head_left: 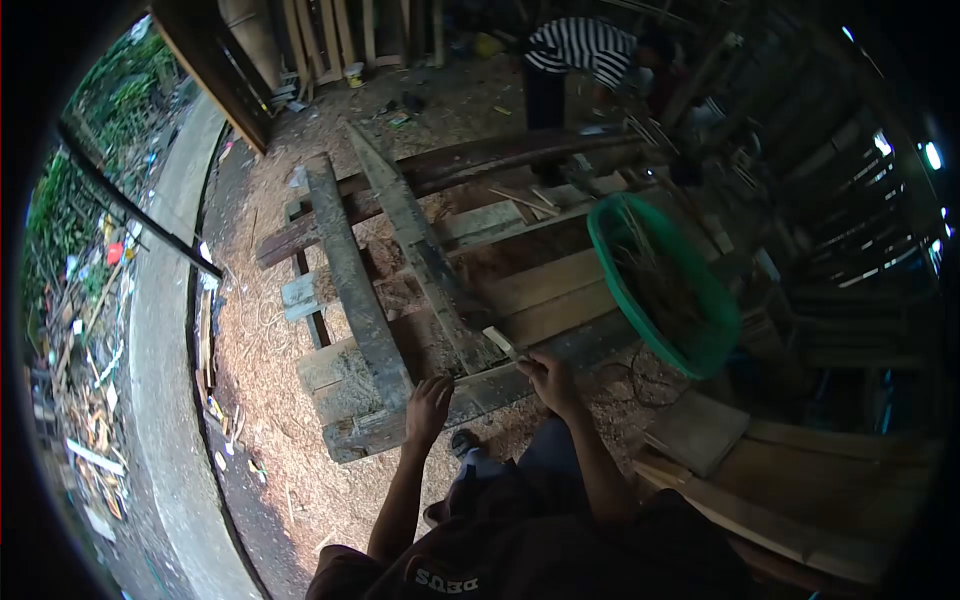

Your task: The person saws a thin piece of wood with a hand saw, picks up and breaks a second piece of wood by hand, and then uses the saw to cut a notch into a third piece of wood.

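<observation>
My right hand is closed on a short, pale, flat piece that looks like wood; its exact kind is too small to tell. The piece points up and left over the front of a low frame of boards. Fingers outstretched, my left hand rests at the near end of a dark, weathered plank and seems to touch the front beam. A second rough plank slants across the boards, its near end just left of the pale piece.
A green plastic tub with thin strips in it sits at the right of the boards. Wood shavings cover the ground. A person in a striped top bends over at the back. Lumber lies at right, a concrete strip at left.
</observation>
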Tool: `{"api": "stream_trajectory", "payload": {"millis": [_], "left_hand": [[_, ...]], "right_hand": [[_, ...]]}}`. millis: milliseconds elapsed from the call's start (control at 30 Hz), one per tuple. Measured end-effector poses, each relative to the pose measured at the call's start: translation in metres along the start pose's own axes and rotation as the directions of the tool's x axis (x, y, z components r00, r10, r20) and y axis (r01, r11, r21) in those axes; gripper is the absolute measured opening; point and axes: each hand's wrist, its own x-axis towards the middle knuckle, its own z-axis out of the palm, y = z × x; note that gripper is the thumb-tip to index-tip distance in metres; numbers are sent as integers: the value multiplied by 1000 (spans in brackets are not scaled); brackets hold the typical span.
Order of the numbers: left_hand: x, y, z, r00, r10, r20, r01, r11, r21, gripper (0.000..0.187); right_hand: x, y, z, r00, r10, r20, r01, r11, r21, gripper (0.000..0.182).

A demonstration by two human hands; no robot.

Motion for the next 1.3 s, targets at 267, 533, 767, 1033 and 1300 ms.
{"api": "stream_trajectory", "payload": {"millis": [267, 533, 767, 1033, 1300], "left_hand": [[43, 104, 66, 997, 81, 2, -81, 995, -52, 16], [83, 208, 217, 988, 82, 131, -80, 997, -17, 51], [134, 289, 289, 889, 100, 447, -70, 994, -84, 61], [149, 334, 275, 981, -54, 187, 72, 993, -94, 93], [129, 310, 222, 959, 157, -235, -69, 937, 343, 31]], "right_hand": [[-39, 22, -124, 980, -144, -139, 112, 971, -212, 23], [-29, 134, -289, 855, -167, -491, 80, 978, -195, 18], [8, 163, -384, 811, -192, -552, -31, 929, -369, 35], [41, 98, -346, 883, -369, -289, 243, 888, -391, 38], [62, 47, -322, 867, -461, 190, 479, 876, -58, 46]]}}
